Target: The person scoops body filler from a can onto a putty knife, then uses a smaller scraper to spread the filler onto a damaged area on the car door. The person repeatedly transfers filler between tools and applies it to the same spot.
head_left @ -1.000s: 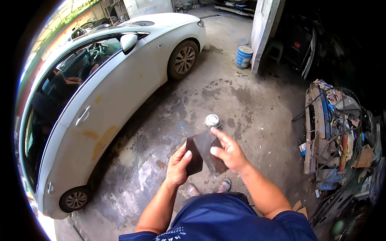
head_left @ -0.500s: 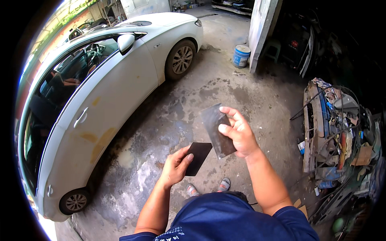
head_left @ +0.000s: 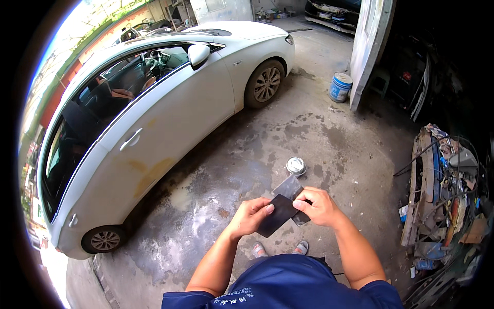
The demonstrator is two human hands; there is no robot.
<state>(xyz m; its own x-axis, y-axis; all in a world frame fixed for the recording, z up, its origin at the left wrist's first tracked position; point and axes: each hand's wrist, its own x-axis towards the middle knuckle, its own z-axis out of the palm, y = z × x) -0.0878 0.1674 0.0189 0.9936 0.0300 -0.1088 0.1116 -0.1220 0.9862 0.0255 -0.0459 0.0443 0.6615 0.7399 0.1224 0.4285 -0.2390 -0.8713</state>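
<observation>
My left hand [head_left: 249,218] grips a dark, flat rectangular plate [head_left: 276,216] by its upper left part, thumb on its face. My right hand [head_left: 315,207] pinches a thinner, grey smudged rectangular sheet [head_left: 284,185], which lies behind the dark plate and sticks out above and below it. The two overlap, with my right thumb at the dark plate's right edge; whether it presses on that plate I cannot tell. Just beyond the sheet a round silver tin [head_left: 296,165] sits on the concrete floor.
A white car [head_left: 195,95] with yellowish patches on its doors stands along the left. A blue-and-white bucket [head_left: 340,87] stands by a wall edge [head_left: 363,56]. A pile of car parts and scrap [head_left: 429,195] lies at the right. My sandalled feet [head_left: 259,249] show below the hands.
My right hand lifted the grey sheet away from the dark plate, then brought it back down behind it. My left hand moved right. The view has shifted, so the car appears further right.
</observation>
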